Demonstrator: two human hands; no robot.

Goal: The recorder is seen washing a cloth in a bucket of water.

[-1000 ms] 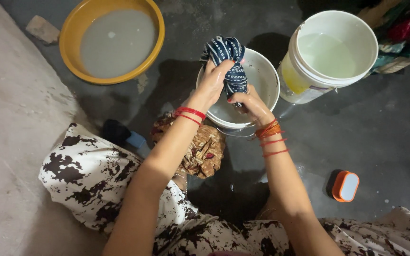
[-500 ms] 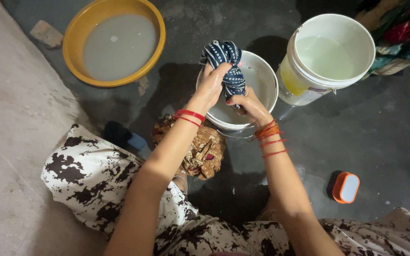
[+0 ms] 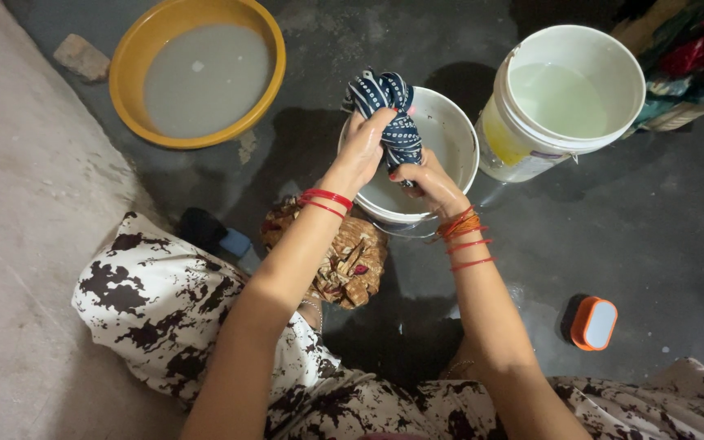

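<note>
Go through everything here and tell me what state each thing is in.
Patterned cloth: twisted, held over the bucket.
Left hand: gripping the cloth.
Right hand: gripping the cloth.
Small white bucket: some water inside.
Large white bucket: nearly full.
Yellow basin: holding cloudy water.

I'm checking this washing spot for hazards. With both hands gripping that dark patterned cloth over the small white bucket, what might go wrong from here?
The left hand and right hand grip the dark patterned cloth near the rim of the small white bucket, so water may fall outside it. The floor already looks wet, so slipping seems possible. The orange-rimmed block lies loose on that floor and could get splashed.
</note>
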